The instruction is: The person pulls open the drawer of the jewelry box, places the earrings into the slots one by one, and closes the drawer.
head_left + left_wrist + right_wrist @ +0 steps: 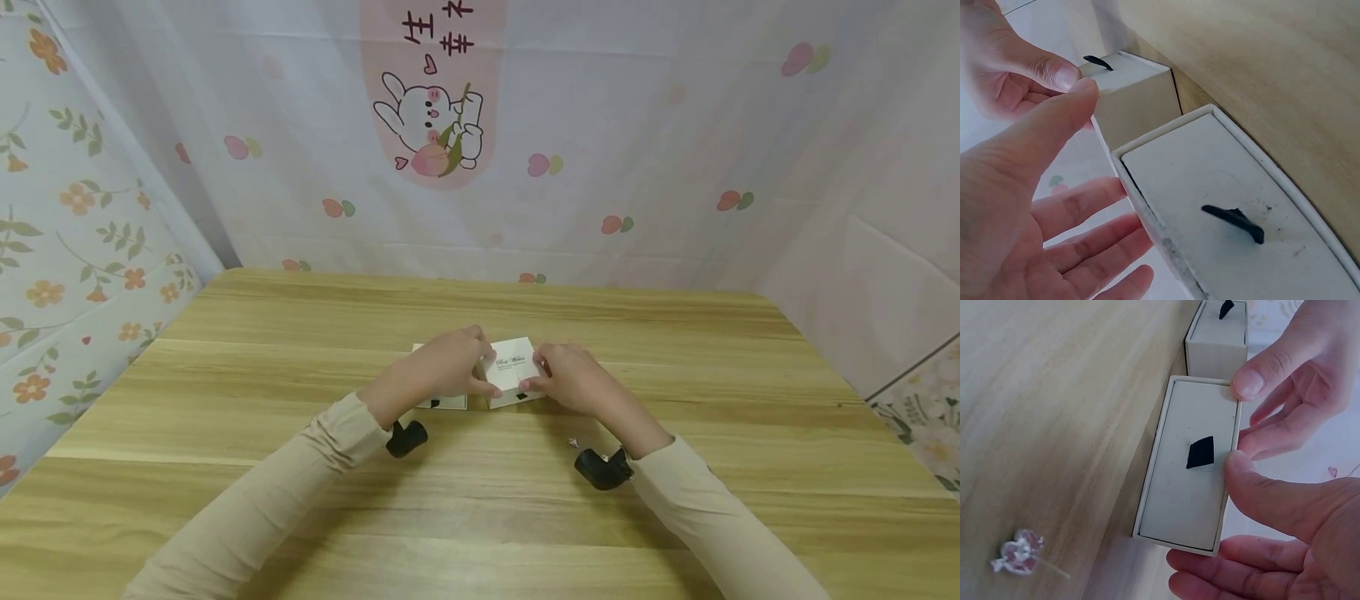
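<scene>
Both hands hold a small white drawer box [513, 358] with printed lettering on top and a black ribbon tab on its front. At its left end, my left hand [450, 362] has thumb and fingers on the box's edges. My right hand [572, 377] grips the right end, thumb along the front edge and fingers behind. Directly left of it stands a second white drawer box [1172, 162], also with a black tab; in the head view the left forearm partly covers it. Both drawers sit pushed into their sleeves in the right wrist view.
On the wooden table [480, 508], a small pink and silvery ornament [1019, 553] with a thin pin lies in front of the right hand. Black wrist camera mounts [602, 469] hang below the wrists. A patterned cloth [637, 150] rises behind the table's far edge.
</scene>
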The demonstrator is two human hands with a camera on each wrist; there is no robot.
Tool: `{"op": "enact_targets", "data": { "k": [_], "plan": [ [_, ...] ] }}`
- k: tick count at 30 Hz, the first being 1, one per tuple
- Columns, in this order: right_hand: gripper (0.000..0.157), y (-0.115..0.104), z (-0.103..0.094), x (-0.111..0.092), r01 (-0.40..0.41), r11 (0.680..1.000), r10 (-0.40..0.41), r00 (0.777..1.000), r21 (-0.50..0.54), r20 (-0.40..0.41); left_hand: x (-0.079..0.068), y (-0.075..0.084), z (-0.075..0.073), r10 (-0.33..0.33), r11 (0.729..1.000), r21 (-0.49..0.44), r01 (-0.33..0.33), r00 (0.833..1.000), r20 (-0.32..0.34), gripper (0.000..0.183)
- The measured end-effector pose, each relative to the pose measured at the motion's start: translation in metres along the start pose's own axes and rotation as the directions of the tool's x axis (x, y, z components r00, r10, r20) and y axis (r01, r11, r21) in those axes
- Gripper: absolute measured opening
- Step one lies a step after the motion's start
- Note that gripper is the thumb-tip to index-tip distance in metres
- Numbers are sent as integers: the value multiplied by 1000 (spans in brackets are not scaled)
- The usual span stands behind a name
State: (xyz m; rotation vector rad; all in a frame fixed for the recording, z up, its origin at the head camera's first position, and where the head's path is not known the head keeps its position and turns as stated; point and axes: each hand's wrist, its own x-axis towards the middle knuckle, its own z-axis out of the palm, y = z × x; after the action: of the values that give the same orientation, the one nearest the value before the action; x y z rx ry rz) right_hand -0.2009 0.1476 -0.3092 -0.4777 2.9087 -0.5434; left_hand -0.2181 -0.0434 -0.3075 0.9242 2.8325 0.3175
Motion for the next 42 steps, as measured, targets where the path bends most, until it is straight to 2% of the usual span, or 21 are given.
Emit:
{"op": "enact_targets", "data": {
  "k": [8, 15, 23, 29, 42],
  "plan": [
    [23, -3, 1, -6, -2, 1000, 2, 1000, -4, 0, -5, 2, 0, 30, 999, 21, -30, 999, -20, 58],
    [25, -4, 1, -10, -10, 1000, 10, 1000, -10, 7, -10, 4, 1, 80, 997, 23, -79, 996, -34, 41],
    [24, -5, 2, -15, 10, 1000, -10, 1000, -21, 9, -16, 7, 2, 78, 996, 52, -75, 996, -39, 43],
    [24, -6, 3, -18, 2, 999, -2, 1000, -32, 12, -20, 9, 3, 82, 996, 36, -81, 996, -34, 37],
    [26, -8, 6, -27, -4, 1000, 4, 1000, -23, 13, -28, 12, 6, 95, 994, 50, -92, 994, -57, 37]
  ]
}}
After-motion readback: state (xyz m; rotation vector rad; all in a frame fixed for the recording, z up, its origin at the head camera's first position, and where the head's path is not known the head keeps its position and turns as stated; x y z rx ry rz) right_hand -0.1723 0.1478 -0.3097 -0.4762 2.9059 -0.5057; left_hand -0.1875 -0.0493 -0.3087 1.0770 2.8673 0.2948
